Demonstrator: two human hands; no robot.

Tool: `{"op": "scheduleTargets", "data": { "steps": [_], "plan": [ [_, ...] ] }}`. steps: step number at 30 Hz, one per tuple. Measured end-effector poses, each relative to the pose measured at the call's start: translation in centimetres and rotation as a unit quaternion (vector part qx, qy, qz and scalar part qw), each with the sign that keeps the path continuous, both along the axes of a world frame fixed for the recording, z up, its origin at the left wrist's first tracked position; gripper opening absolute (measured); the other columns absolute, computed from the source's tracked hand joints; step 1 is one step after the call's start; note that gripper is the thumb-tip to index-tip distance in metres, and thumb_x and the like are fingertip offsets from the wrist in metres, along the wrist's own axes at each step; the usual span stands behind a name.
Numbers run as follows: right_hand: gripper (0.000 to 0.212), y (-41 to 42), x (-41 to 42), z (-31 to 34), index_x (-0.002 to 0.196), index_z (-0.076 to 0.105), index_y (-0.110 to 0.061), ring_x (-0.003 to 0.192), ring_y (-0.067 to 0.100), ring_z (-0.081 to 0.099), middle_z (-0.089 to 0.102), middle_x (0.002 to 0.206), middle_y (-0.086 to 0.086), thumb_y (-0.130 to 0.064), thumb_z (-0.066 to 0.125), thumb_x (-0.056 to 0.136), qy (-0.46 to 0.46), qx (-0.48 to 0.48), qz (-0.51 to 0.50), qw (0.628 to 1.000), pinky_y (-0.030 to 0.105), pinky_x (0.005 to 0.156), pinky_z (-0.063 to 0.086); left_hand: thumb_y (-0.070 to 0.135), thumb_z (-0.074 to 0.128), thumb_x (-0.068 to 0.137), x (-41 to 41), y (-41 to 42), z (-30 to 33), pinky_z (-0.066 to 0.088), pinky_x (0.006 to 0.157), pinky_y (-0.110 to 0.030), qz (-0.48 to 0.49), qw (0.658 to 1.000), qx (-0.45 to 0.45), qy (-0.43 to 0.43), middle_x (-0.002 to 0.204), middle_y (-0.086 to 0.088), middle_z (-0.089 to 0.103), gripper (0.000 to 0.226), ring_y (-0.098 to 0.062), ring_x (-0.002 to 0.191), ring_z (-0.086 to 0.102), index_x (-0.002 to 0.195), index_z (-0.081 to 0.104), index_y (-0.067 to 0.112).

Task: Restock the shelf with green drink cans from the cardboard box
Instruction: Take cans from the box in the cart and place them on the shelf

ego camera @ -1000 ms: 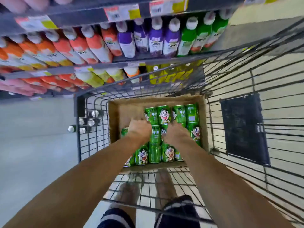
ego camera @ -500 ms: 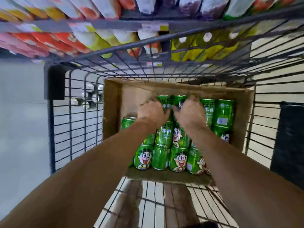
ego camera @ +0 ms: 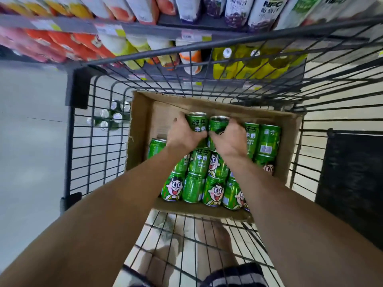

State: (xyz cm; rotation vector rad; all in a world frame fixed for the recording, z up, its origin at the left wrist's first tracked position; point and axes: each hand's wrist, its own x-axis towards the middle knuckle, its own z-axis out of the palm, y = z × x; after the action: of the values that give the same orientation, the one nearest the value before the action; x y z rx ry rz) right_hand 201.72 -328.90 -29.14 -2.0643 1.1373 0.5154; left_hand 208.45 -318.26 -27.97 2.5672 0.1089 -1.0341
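Note:
An open cardboard box point(ego camera: 143, 129) lies in a black wire cart point(ego camera: 83, 141) and holds several green drink cans point(ego camera: 194, 187) with a cartoon face. My left hand point(ego camera: 184, 137) is wrapped around one green can point(ego camera: 196, 122), lifted at the far side of the box. Right beside it, my right hand point(ego camera: 230, 139) grips a second green can point(ego camera: 217, 125). The two held cans touch side by side. The left part of the box floor is bare cardboard.
Shelves point(ego camera: 128, 32) ahead carry orange, pink, white and purple juice bottles point(ego camera: 234, 11), with yellow packs point(ego camera: 248, 65) lower down. Several can tops point(ego camera: 112, 117) show outside the cart's left wall. A black panel point(ego camera: 352, 179) hangs on the cart's right side. My feet show below the wire floor.
Both hands reached from the middle cans to the far row, closed on one can each and raised them. The view dropped closer to the box.

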Motion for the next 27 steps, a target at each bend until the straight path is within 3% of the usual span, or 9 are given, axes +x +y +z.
{"op": "scheduleTargets", "data": {
  "steps": [4,7,12,16,19,21,23,25,27],
  "plan": [
    [0.078,1.4,-1.8,3.3,0.14,0.048,-0.008,0.119,0.032,0.054,0.058,0.127,0.013,-0.04,0.081,0.077,-0.065,-0.009,-0.012,0.998,0.044,0.1,0.049,0.057,0.074,0.058,-1.4,2.4,3.3,0.052,0.09,-0.04,0.028,0.998,-0.058,-0.018,0.115,-0.007,0.062,0.081,-0.025,0.104,0.061,0.124,0.049,0.018],
    [0.08,3.0,-3.2,6.6,0.142,0.047,-0.004,0.124,0.032,0.05,0.055,0.131,0.015,-0.04,0.08,0.078,-0.087,-0.016,0.005,0.996,0.041,0.105,0.044,0.066,0.066,0.044,-2.5,5.3,5.5,0.055,0.085,-0.039,0.037,0.994,-0.099,-0.03,0.106,-0.003,0.068,0.085,-0.021,0.098,0.065,0.116,0.061,0.022],
    [0.076,7.1,-5.6,13.3,0.14,0.049,-0.006,0.122,0.031,0.049,0.057,0.129,0.015,-0.043,0.077,0.08,-0.133,-0.056,0.059,0.988,0.036,0.1,0.041,0.026,0.088,0.058,-5.4,11.0,12.2,0.058,0.081,-0.038,0.103,0.975,-0.196,-0.034,0.095,-0.002,0.07,0.046,-0.02,0.089,0.069,0.092,0.057,0.031],
    [0.074,11.7,-7.4,19.8,0.138,0.051,-0.007,0.121,0.034,0.053,0.058,0.128,0.016,-0.046,0.076,0.08,-0.185,-0.087,0.101,0.974,0.041,0.101,0.045,0.019,0.09,0.062,-7.2,17.2,17.7,0.056,0.078,-0.02,0.105,0.958,-0.252,-0.087,0.095,0.005,0.068,0.057,-0.006,0.08,0.064,0.108,0.059,0.023],
    [0.073,15.3,-8.3,24.8,0.138,0.051,-0.008,0.117,0.028,0.052,0.057,0.127,0.013,-0.042,0.077,0.079,-0.244,-0.089,0.144,0.955,0.035,0.098,0.043,0.029,0.091,0.058,-8.4,21.5,22.4,0.056,0.083,-0.027,0.121,0.945,-0.279,-0.122,0.111,0.0,0.068,0.08,-0.011,0.094,0.066,0.128,0.056,0.017],
    [0.071,17.9,-8.7,28.4,0.14,0.048,-0.011,0.108,0.017,0.049,0.053,0.126,0.007,-0.04,0.075,0.082,-0.281,-0.072,0.164,0.943,0.029,0.09,0.04,0.025,0.091,0.061,-9.3,24.4,25.6,0.054,0.075,-0.018,0.14,0.933,-0.298,-0.148,0.114,-0.001,0.066,0.079,-0.01,0.094,0.064,0.131,0.055,0.017],
    [0.072,20.4,-8.8,32.0,0.143,0.046,-0.013,0.118,0.02,0.049,0.051,0.132,0.006,-0.043,0.074,0.083,-0.319,-0.067,0.172,0.93,0.034,0.096,0.043,0.017,0.089,0.066,-10.1,27.2,28.8,0.047,0.062,-0.006,0.162,0.918,-0.316,-0.175,0.111,0.0,0.063,0.073,-0.005,0.088,0.061,0.13,0.054,0.016],
    [0.077,23.1,-8.6,35.5,0.147,0.042,-0.014,0.132,0.026,0.043,0.048,0.141,0.006,-0.047,0.072,0.084,-0.349,-0.054,0.175,0.919,0.041,0.106,0.041,0.014,0.088,0.067,-10.7,30.1,32.2,0.048,0.062,-0.006,0.169,0.906,-0.329,-0.207,0.112,0.0,0.063,0.071,-0.006,0.09,0.062,0.129,0.053,0.015],
    [0.079,25.5,-8.2,38.8,0.147,0.042,-0.017,0.134,0.028,0.042,0.049,0.142,0.006,-0.051,0.071,0.082,-0.377,-0.048,0.182,0.907,0.046,0.107,0.041,0.015,0.089,0.066,-10.8,33.0,35.3,0.053,0.075,-0.017,0.165,0.899,-0.331,-0.233,0.113,0.0,0.064,0.073,-0.011,0.097,0.063,0.128,0.052,0.015]
  ]
}}
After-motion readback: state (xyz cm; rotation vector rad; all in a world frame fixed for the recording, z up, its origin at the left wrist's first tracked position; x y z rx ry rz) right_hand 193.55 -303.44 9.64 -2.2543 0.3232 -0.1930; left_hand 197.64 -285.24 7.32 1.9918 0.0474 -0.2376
